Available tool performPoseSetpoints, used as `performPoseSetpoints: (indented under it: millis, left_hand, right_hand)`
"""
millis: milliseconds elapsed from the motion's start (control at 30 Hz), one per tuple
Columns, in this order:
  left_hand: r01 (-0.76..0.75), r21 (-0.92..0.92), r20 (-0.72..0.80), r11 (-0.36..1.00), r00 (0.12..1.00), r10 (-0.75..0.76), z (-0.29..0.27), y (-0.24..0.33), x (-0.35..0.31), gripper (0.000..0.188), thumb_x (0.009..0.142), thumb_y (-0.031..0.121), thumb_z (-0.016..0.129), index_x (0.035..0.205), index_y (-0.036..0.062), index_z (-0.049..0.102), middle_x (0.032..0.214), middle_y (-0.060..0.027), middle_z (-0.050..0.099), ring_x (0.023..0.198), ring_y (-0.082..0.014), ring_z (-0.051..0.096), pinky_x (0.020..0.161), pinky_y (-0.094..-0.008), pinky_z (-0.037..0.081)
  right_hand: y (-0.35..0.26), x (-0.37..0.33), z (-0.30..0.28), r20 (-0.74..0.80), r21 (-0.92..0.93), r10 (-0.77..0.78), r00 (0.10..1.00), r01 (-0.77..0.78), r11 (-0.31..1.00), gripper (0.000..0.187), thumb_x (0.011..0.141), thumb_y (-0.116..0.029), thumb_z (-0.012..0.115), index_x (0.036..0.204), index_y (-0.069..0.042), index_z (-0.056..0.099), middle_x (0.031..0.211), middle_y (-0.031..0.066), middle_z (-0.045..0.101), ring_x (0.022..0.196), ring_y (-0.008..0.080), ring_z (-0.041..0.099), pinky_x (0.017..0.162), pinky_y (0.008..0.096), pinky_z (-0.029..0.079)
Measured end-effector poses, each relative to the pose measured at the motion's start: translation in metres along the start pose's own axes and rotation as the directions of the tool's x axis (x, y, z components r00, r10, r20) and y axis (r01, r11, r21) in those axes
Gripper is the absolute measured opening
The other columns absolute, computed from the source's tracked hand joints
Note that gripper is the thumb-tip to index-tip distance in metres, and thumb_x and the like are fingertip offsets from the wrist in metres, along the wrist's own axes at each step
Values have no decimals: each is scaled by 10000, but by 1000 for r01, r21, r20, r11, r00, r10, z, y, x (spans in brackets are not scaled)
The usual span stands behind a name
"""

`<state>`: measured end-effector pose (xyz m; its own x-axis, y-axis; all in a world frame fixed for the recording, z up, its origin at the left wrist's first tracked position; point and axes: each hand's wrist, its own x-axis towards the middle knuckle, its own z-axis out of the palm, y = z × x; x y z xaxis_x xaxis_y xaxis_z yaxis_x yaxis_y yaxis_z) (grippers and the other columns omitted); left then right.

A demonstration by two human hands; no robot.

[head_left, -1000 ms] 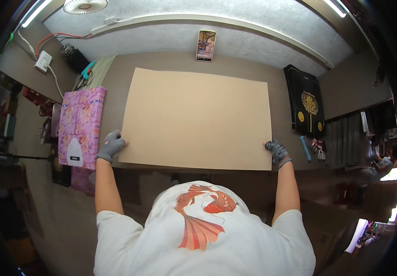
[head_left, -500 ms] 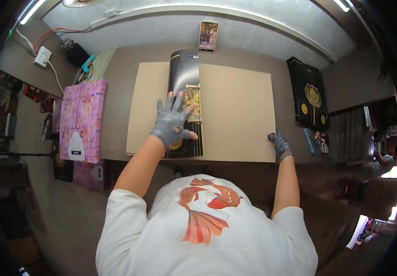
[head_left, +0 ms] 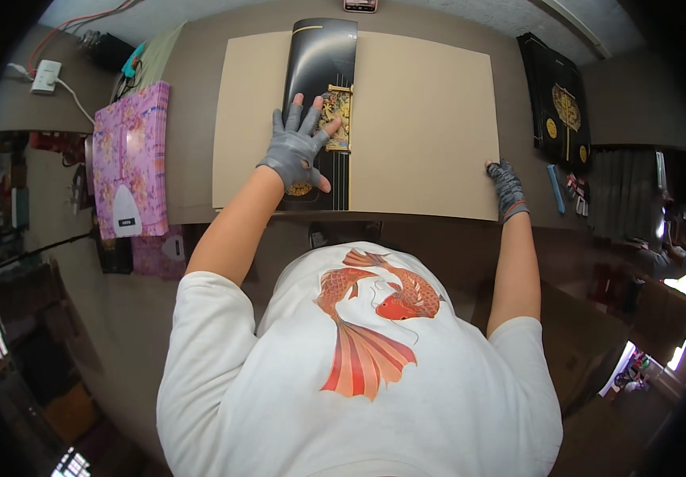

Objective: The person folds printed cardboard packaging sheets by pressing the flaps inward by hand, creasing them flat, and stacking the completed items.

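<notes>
A large tan cardboard sheet (head_left: 426,127) lies across the table in front of me. Standing out against it, left of its middle, is a glossy black strip with gold ornament (head_left: 323,60), upright like a folded cover or bag. My left hand (head_left: 293,148), in a grey glove with bare fingertips, lies on this black piece with fingers spread. At the cardboard's right edge, my right hand (head_left: 508,189) wears a patterned grey glove. Its thumb tip rests on the edge and the other fingers are mostly hidden; it looks closed on the board.
On the left lies a stack of pink floral folded covers (head_left: 132,159). A white power adapter (head_left: 46,77) with cords is beyond it. Black folded covers with gold print (head_left: 556,103) lie at the right, near a blue strip-like object (head_left: 556,188). A phone (head_left: 360,5) stands at the back.
The view has tipped downward, so the table and hands sit higher in the picture. Both hands keep about the same places on the black piece and the cardboard edge.
</notes>
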<state>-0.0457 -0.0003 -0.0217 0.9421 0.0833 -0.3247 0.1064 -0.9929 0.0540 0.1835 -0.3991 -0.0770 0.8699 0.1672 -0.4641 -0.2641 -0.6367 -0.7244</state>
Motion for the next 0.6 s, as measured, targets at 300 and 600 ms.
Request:
performPoseSetpoints:
  millis: [300, 600]
  left_hand:
    - [-4, 15, -1, 1000, 1000, 4, 1, 0, -2, 1346, 408, 706, 839, 1565, 298, 287, 1659, -196, 36, 1503, -480, -38, 1120, -694, 90]
    - [-8, 54, 41, 999, 999, 6, -6, 1, 4, 1341, 430, 698, 842, 1573, 303, 262, 1657, -203, 17, 1501, -480, -43, 1127, -693, 85]
  right_hand:
    - [-3, -1, 0, 15, -32, 44, 999, -43, 999, 691, 903, -408, 681, 1398, 29, 476, 1349, 172, 569, 1206, 275, 553, 1017, 373, 444]
    - [11, 17, -1, -47, -63, -39, 998, 36, 997, 573, 914, -376, 674, 1321, 13, 562, 1247, 145, 635, 1132, 274, 585, 982, 353, 453]
